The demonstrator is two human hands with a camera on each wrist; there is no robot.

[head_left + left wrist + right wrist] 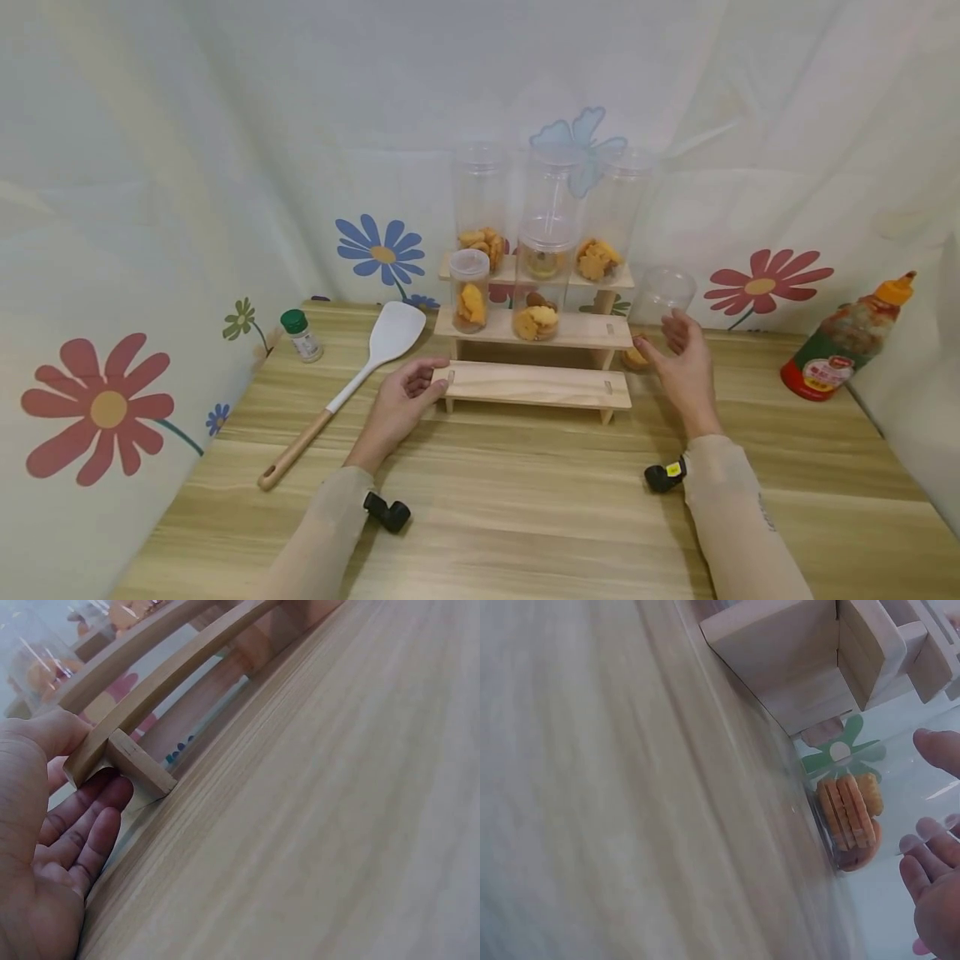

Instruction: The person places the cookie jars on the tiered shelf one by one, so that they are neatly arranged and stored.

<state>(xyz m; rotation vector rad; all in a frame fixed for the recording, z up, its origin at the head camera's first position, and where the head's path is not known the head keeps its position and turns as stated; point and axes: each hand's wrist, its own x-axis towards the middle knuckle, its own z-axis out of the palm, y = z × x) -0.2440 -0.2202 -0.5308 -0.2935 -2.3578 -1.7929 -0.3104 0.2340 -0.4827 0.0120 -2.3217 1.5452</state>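
Observation:
A three-tier wooden stand [534,386] stands on the table. My left hand [401,408] pinches the left end of its lowest shelf [112,724], thumb above and fingers around the end and below. To the right of the stand, a clear jar [662,292] stands on the table, with cookies [849,814] at its bottom. My right hand [684,375] has thumb and curled fingers round this jar, with fingertips [928,827] right at its side. Several lidded clear jars of cookies stand on the upper tiers, among them a short one [469,292] and a wider one [542,283].
On the left lie a white spatula [397,332] with a wooden handle and, beyond it, a small green-capped seasoning bottle [302,335]. A red sauce bottle [847,342] with an orange cap is at the far right. A flower-printed curtain [225,167] hangs behind the table.

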